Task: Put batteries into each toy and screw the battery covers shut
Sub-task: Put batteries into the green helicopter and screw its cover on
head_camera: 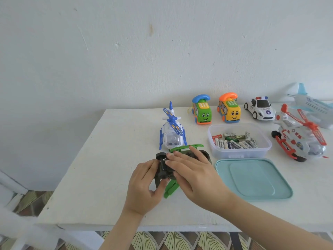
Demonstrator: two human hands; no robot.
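Hands first: both are on the green toy helicopter point(163, 171). It lies belly-up, wheels in the air, at the near middle of the worktop point(100, 159). The left hand point(144, 184) grips its left flank with curled fingers. The right hand point(194, 175) lies over the underside with fingers nearly straight, their tips at the black chassis; whether they cover a battery or screw I cannot tell.

The toy's long axis runs near to far, with green parts showing at both ends. The clear tub point(214, 150) of batteries point(234, 142) sits beyond and to the right, so the right hand is the nearer one for fetching cells. Its teal lid point(252, 177) lies just in front of it.

Behind stand a blue helicopter point(173, 130), two telephone buses point(201, 112), a police car point(259, 109), a red helicopter point(299, 138) and a pale aeroplane point(310, 105).
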